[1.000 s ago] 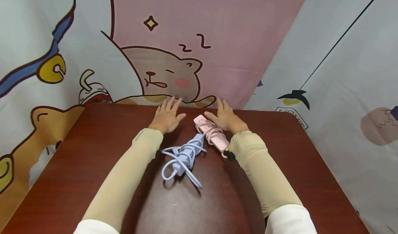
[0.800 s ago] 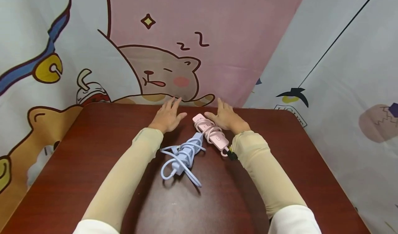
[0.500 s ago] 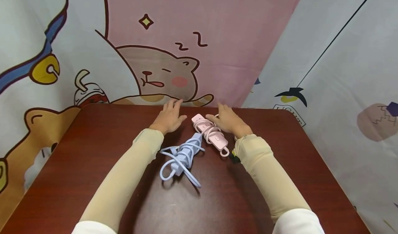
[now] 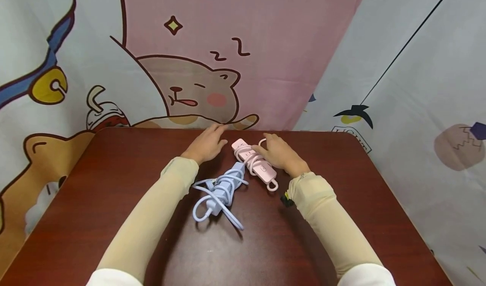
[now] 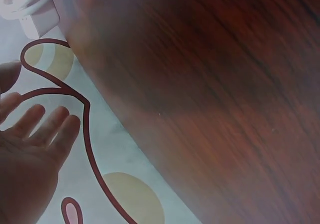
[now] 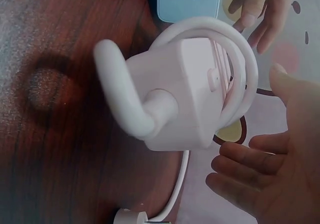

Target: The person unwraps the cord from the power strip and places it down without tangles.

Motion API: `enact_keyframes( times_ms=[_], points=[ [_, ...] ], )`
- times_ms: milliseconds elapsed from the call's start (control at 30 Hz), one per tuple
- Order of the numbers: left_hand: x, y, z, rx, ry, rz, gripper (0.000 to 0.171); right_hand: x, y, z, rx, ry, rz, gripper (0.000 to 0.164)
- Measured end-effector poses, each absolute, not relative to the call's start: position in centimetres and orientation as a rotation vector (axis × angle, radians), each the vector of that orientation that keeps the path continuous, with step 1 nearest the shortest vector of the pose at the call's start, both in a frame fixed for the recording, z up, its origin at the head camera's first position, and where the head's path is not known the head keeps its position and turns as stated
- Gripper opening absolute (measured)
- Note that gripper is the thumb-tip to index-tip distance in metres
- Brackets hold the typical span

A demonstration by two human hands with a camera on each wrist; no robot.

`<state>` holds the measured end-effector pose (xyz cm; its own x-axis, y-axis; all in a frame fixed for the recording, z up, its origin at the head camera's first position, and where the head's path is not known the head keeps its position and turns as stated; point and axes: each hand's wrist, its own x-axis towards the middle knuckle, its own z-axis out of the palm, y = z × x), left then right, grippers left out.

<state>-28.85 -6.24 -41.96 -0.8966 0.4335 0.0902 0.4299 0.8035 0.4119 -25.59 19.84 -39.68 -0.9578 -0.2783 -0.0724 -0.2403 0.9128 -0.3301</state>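
Note:
A pink power strip (image 4: pixel 262 170) with its cord wound round it lies on the brown table in the head view. My right hand (image 4: pixel 282 153) is at its right side, thumb overlapping the wound cord and fingers loosely bent. In the right wrist view, a gap shows between those fingers (image 6: pixel 245 166) and the strip's body (image 6: pixel 175 94). A light blue power strip (image 4: pixel 224 191), also wrapped in its cord, lies nearer and to the left. My left hand (image 4: pixel 206 144) is beyond it by the far table edge, holding nothing, its fingers (image 5: pixel 65 134) loosely extended.
The brown table (image 4: pixel 114 184) ends at a patterned cloth (image 4: pixel 281 58) hanging behind it. A pink plug (image 6: pixel 131 216) sits on the table beside the pink strip in the right wrist view. A dark item with yellow (image 4: pixel 287 199) is at my right cuff.
My right hand has come slightly lower and nearer, and a loop of pink cord now shows by its fingers. The left fingers have tilted down and rightward. The head view has shifted slightly right.

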Motion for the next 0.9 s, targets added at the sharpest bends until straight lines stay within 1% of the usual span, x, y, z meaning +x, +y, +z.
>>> enact_keyframes(
  times_ms=[233,300,367,467,533,633,767,833,900],
  points=[
    [-29.2,-6.0,-41.8,0.819,2.919,0.649,0.056,-24.5,20.0,-39.7,-0.399,2.962,-0.49,0.082],
    [-29.3,-5.9,-41.7,0.827,2.888,0.638,0.058,-24.3,20.0,-39.9,-0.431,2.977,-0.513,0.08],
    [-29.4,-5.8,-41.7,0.83,2.854,0.624,0.059,-24.0,19.9,-40.2,-0.494,3.001,-0.532,0.07],
    [-29.5,-5.7,-41.6,0.841,2.802,0.603,0.061,-23.6,19.7,-40.4,-0.61,3.036,-0.531,0.05],
    [-29.5,-5.6,-41.6,0.854,2.771,0.597,0.062,-23.3,19.6,-40.5,-0.651,3.045,-0.515,0.043],
    [-29.5,-5.5,-41.6,0.879,2.736,0.603,0.062,-22.9,19.6,-40.6,-0.655,3.043,-0.478,0.048],
    [-29.6,-5.3,-41.6,0.911,2.702,0.605,0.063,-22.6,19.9,-40.8,-0.587,3.018,-0.461,0.067],
    [-29.6,-5.3,-41.6,0.922,2.683,0.597,0.064,-22.4,20.0,-40.9,-0.555,3.0,-0.464,0.074],
    [-29.6,-5.4,-41.4,0.922,2.665,0.587,0.065,-22.2,20.1,-41.0,-0.535,2.981,-0.475,0.078]
  ],
)
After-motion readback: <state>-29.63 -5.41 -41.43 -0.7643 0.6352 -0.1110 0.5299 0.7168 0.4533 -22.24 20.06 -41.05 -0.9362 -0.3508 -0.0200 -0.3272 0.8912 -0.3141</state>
